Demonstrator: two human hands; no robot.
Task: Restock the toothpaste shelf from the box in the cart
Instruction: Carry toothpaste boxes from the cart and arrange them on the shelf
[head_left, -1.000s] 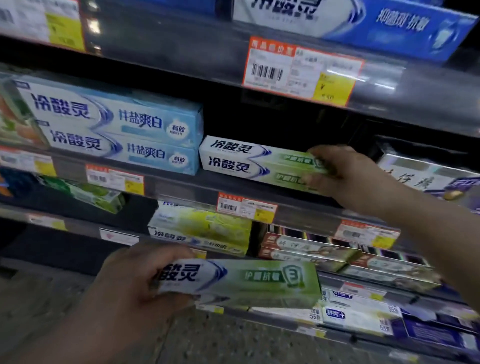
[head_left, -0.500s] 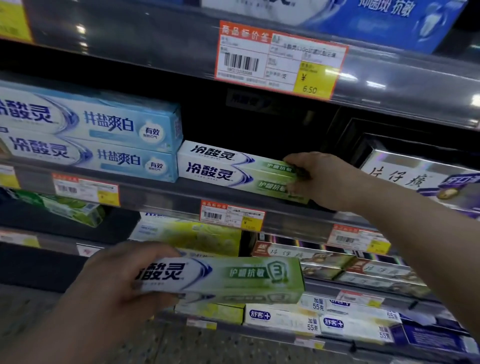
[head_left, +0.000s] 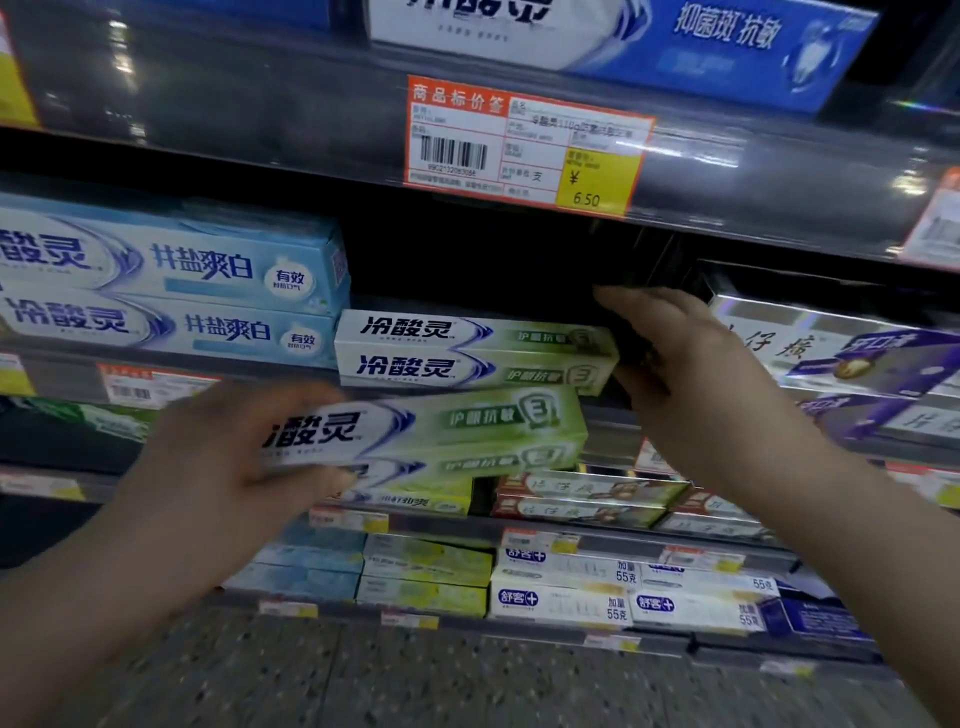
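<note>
Head view blurs your left hand (head_left: 208, 483), yet its fingers plainly wrap the left end of a green toothpaste carton (head_left: 441, 436), covering the start of its printed name. The carton hangs level in front of the shelf (head_left: 72, 371), just below the stocked row. Your right hand (head_left: 691, 374) is released, fingers straight, thumb just beside the right end of the shelved green carton (head_left: 467, 353); whether they touch is unclear. That carton sits between blue cartons (head_left: 171, 291) and silver-purple cartons (head_left: 857, 358), both cut off at the frame edges.
</note>
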